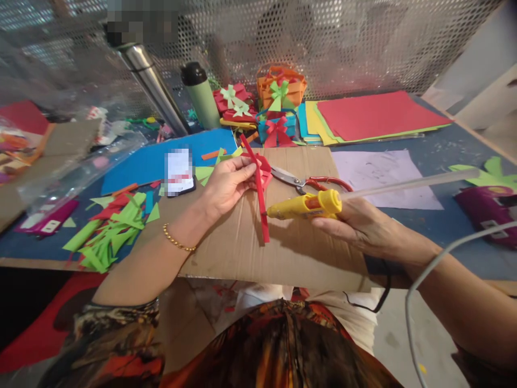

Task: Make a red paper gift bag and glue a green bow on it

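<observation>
Over cardboard (226,248) at the front edge of the surface (436,157): red paper strip (261,202) in the left hand (228,183), yellow glue gun (301,207) in the right hand (365,226).

Left fingers (244,173) pinch the strip; right fingers (334,227) wrap the gun, its nozzle (273,212) at the strip, contact unclear. Scissors (299,182) lie just beyond the gun, a pale cord (408,312) crosses the right forearm (456,302), green scraps (115,231) heap toward the front-left corner.
</observation>
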